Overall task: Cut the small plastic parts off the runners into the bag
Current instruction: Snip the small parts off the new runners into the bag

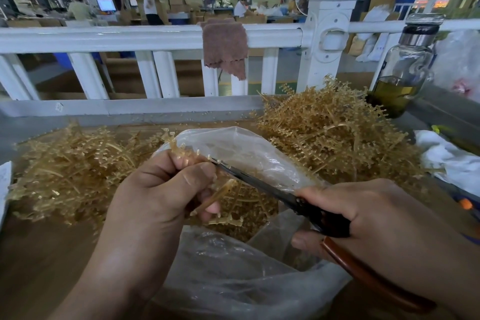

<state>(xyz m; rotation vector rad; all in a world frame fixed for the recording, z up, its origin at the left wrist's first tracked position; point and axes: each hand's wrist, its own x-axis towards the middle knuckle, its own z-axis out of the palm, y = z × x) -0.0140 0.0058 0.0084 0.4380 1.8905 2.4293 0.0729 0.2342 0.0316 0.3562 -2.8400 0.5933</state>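
Observation:
My left hand (pixel 166 189) grips an amber plastic runner (pixel 220 193) with small parts along its branches, held over the open mouth of a clear plastic bag (pixel 233 273). My right hand (pixel 368 218) holds black scissors (pixel 259 184) with brown handles; the blade tips reach the runner just beside my left fingers. Cut amber parts lie inside the bag (pixel 249 218). A heap of runners (pixel 75 169) lies to the left and a taller heap (pixel 335 132) to the right.
The wooden table (pixel 39 254) ends at a white railing (pixel 145 39) with a brown cloth (pixel 226 49) hung over it. A glass bottle (pixel 405 67) of yellowish liquid stands at the right, with white cloth (pixel 446 158) below it. People work at benches far behind.

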